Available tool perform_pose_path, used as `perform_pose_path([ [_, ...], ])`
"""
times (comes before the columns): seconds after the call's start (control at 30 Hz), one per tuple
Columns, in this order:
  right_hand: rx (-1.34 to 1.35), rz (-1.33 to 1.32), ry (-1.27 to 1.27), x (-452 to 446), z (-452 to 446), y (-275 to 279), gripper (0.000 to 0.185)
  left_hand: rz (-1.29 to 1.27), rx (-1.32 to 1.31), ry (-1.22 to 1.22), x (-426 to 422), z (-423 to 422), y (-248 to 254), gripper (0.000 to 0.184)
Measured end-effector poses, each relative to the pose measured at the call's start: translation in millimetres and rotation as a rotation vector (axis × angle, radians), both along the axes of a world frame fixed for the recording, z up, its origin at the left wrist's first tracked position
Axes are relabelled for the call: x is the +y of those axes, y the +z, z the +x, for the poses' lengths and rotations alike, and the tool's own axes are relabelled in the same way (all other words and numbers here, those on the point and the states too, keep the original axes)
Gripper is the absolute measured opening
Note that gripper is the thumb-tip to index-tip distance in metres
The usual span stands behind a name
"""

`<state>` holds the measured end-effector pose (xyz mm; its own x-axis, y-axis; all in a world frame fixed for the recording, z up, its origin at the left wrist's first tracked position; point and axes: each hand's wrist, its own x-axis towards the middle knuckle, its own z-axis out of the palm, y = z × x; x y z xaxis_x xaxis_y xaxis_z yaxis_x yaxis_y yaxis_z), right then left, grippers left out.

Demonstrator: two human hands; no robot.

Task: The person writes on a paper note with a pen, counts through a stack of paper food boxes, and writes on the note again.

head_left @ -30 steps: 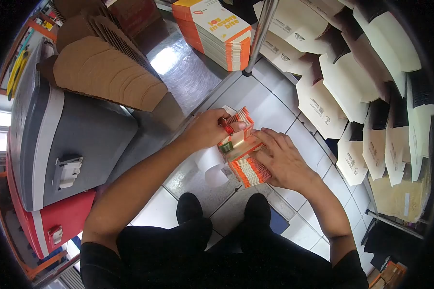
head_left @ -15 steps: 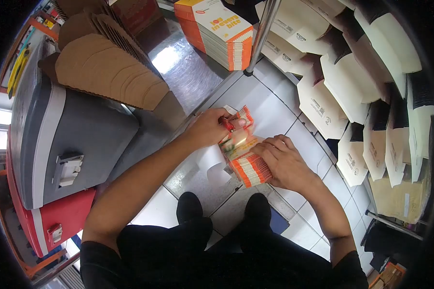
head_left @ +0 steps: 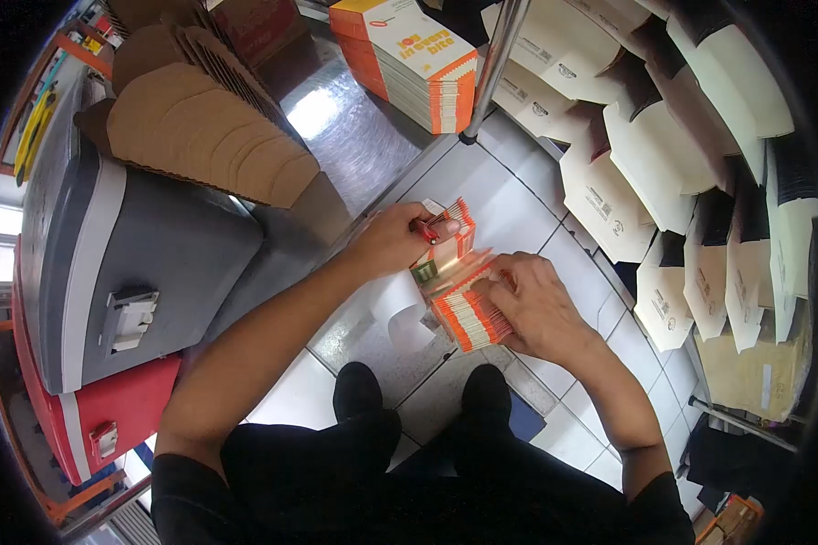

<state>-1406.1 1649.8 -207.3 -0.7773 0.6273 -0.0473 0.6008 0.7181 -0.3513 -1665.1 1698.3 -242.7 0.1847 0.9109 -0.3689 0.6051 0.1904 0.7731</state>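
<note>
My left hand [head_left: 391, 241] grips one end of a bundle of flat orange-and-white printed paper packaging [head_left: 453, 238]. A small red object [head_left: 426, 233], its kind unclear, shows between the thumb and fingers of that hand. My right hand [head_left: 538, 304] is closed on the lower part of the bundle, a thick stack of orange-and-white folded edges [head_left: 471, 318]. Between the hands the bundle is spread apart, with a glossy printed face showing. A curled white paper sheet [head_left: 404, 313] hangs just below my left hand.
On the left stand a grey cooler box [head_left: 154, 272] and a red one [head_left: 127, 409], with brown cardboard pieces [head_left: 200, 136] above. A metal surface bears a stack of orange printed cartons [head_left: 409, 64]. Several white cartons [head_left: 604, 204] fill the right-hand rack. A metal post [head_left: 502, 64] stands ahead.
The fingers of my right hand have curled inward and shifted along the stack, and the gap between the bundle's two parts looks different. My left hand stays nearly still.
</note>
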Motion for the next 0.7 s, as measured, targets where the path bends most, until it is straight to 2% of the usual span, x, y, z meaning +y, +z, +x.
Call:
perform_pose_path([
  [0.2, 0.011, 0.031, 0.044, 2, 0, 1, 0.070, -0.020, -0.010, 0.009, 0, 0, 1, 0.067],
  [0.43, -0.049, 0.008, 0.082, 4, 0, 0, 0.070, 0.008, -0.027, 0.010, 0, -1, -7, 0.065],
  [0.7, 0.014, 0.035, 0.089, 3, 3, -6, 0.071, -0.038, -0.024, 0.001, 1, -2, -3, 0.066],
])
